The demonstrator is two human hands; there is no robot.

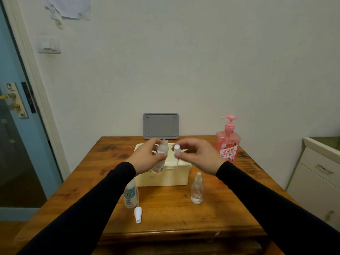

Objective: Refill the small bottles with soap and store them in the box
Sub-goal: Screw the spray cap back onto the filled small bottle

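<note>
Door point(12, 126) on the far left, blue with a metal handle plate, and a light switch point(49, 45) on the wall next to its frame. Moving right you hit the wooden desk point(165, 214), which holds pretty much everything.

Left hand point(147, 155) is curled around a small clear bottle point(161, 157), gripping it by the body and holding it up above the cream box point(165, 173). The bottle leans a bit and its neck is uncapped. Below that forearm, on the near-left part of the desk, stands a labelled small bottle point(130, 196), and just in front of it a loose white spray cap point(138, 215) lies on its side.

The box sits mid-desk with no lid on; the grey lid point(161, 126) is propped upright against the wall behind it.

Right hand point(198, 153) pinches a white spray top point(177, 150) between thumb and fingertips, right beside the held bottle's mouth but not on it. Its thin dip tube hangs down in front of the box. The other fingers are loosely curled.

Near-right of the box, another small clear spray bottle point(197, 190) stands with its top on. Farther right and back, the big pink pump soap bottle point(228, 142) stands upright. A white cabinet point(316, 173) with drawers is off the desk's right edge.
</note>
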